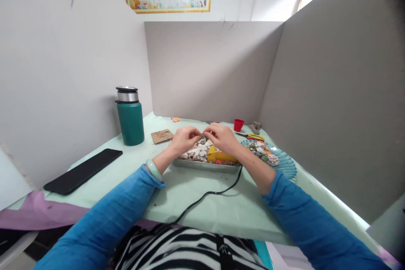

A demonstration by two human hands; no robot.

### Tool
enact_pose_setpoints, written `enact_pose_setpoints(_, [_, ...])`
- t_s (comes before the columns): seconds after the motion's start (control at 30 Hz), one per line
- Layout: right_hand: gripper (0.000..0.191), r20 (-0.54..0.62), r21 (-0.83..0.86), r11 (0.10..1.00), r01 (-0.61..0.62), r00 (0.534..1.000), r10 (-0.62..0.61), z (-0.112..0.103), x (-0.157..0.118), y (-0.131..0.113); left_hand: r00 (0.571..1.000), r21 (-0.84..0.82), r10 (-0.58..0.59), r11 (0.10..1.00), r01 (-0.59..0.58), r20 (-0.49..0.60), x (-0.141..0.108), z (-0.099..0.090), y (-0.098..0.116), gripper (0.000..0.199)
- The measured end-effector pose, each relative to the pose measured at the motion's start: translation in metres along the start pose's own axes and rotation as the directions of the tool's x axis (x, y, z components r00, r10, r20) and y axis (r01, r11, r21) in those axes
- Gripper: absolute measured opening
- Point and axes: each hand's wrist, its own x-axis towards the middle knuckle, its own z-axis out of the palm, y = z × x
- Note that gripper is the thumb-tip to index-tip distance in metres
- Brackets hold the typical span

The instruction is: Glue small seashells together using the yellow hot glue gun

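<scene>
Over the far part of a shallow metal tray [205,166] my two hands meet, fingertips nearly touching. My left hand [186,139] is pinched closed, and my right hand [221,137] is pinched closed opposite it. Whatever small thing lies between the fingertips is too small to make out. Pale shells [199,150] fill the tray's left and middle. A yellow tool [223,155], possibly a glue gun, lies at its right, partly under my right forearm. A black cord [210,193] runs from the tray's right side toward the table's front edge.
A green bottle [130,122] and a black phone [84,171] stand and lie at left, near a brown card [162,136]. At right are a blue shell-shaped plate [286,164] with shells, yellow-handled scissors [255,137] and a red cup [238,125]. Grey partitions [211,67] surround the table.
</scene>
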Motion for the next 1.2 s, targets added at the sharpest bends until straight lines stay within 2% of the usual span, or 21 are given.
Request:
enact_pose_setpoints(0.13, [0.02,-0.065,0.055,0.998,-0.04,0.997,0.043,-0.001,0.001,0.001,0.985,-0.184,-0.175,0.968,0.173,0.005,0.003,-0.001,-0.004,0.016])
enact_pose_setpoints(0.27, [0.018,-0.046,0.18,0.98,-0.08,0.995,0.09,-0.001,0.001,-0.001,0.96,-0.437,-0.28,0.86,0.265,0.03,0.006,-0.002,-0.006,0.023])
enact_pose_setpoints(0.4, [0.026,-0.008,0.32,0.94,-0.116,0.992,0.125,0.0,0.0,-0.005,0.947,-0.58,-0.311,0.759,0.295,0.075,0.005,-0.003,-0.008,0.025])
enact_pose_setpoints(0.47, [0.03,-0.02,0.336,0.939,-0.076,0.996,0.088,0.0,0.0,-0.006,0.937,-0.621,-0.325,0.71,0.333,0.131,0.004,-0.003,-0.01,0.025])
enact_pose_setpoints(0.6, [0.024,-0.031,0.314,0.949,-0.02,0.999,0.032,0.001,0.0,-0.006,0.909,-0.699,-0.316,0.585,0.411,0.271,0.003,-0.003,-0.012,0.024])
enact_pose_setpoints(0.73, [0.024,0.003,0.345,0.934,-0.092,0.995,0.097,0.002,0.0,-0.004,0.892,-0.766,-0.302,0.462,0.446,0.337,0.003,-0.004,-0.009,0.024])
enact_pose_setpoints(0.87, [0.024,0.063,0.466,0.859,-0.212,0.976,0.207,0.006,0.0,-0.003,0.872,-0.793,-0.287,0.37,0.483,0.397,0.003,-0.004,-0.006,0.021])
enact_pose_setpoints(1.03, [0.022,0.09,0.51,0.801,-0.312,0.946,0.311,0.007,0.002,-0.005,0.87,-0.8,-0.308,0.358,0.481,0.385,0.004,-0.002,-0.006,0.02])
enact_pose_setpoints(1.2, [0.021,0.035,0.499,0.811,-0.305,0.942,0.332,0.008,0.002,-0.005,0.885,-0.777,-0.328,0.438,0.453,0.332,0.004,-0.001,-0.007,0.035])
